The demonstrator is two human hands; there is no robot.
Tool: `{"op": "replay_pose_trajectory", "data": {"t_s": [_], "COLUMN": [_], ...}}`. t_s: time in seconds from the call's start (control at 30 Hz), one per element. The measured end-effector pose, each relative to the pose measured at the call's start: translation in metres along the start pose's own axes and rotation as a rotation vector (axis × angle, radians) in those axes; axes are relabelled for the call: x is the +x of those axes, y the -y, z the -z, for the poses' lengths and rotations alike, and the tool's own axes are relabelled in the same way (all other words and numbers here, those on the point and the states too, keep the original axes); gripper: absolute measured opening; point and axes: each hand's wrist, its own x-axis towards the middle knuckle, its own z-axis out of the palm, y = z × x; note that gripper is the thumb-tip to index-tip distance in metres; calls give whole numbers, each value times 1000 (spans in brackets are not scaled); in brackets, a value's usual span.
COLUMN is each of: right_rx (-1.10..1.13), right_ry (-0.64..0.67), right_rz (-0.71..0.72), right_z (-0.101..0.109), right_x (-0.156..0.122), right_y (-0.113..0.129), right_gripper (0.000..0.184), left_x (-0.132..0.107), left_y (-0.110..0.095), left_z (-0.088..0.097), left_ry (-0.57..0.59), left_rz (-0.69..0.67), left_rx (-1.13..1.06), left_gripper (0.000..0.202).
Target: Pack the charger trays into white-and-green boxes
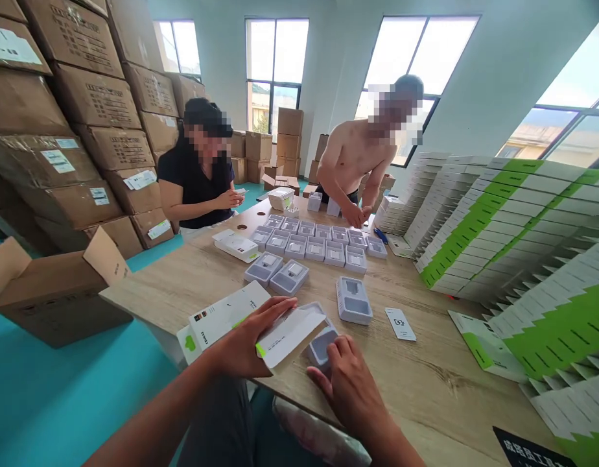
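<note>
My left hand (246,338) lies over a white cardboard box (290,337) with a green edge and grips it from above. The box's lid stands open towards my right hand (343,383), whose fingers press on a grey and white plastic tray (321,350) at the box's mouth. Part of the tray is inside or behind the box, and I cannot tell how far. A flat white and green printed carton (222,322) lies under and beyond my left hand. Another grey tray (354,300) sits just ahead of my right hand, and a small white card (400,323) lies to its right.
Rows of grey trays (309,246) cover the wooden table (183,285) ahead. Tall stacks of flat green and white cartons (523,220) stand on the right. Two co-workers (197,175) work across the table. Brown cartons (85,136) are piled at the left, with an open one (56,285) on the floor.
</note>
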Motion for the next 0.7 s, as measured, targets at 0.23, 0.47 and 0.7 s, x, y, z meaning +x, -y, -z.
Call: {"op": "replay_pose_trajectory", "data": {"t_s": [0.23, 0.47, 0.7], "right_rx": [73, 382, 140], "right_ry": [-160, -69, -225], "right_rz": [-53, -15, 221], "right_z": [-7, 111, 176], "right_x": [-54, -78, -57], "right_y": [-6, -22, 0], "right_gripper": [31, 57, 65], "left_x": [17, 19, 34], "left_y": [-8, -5, -8], "left_z": [1, 1, -13], "left_ry": [185, 324, 412], "left_rz": [-23, 144, 92], "left_rx": [-46, 85, 153], "left_gripper": [96, 111, 121]}}
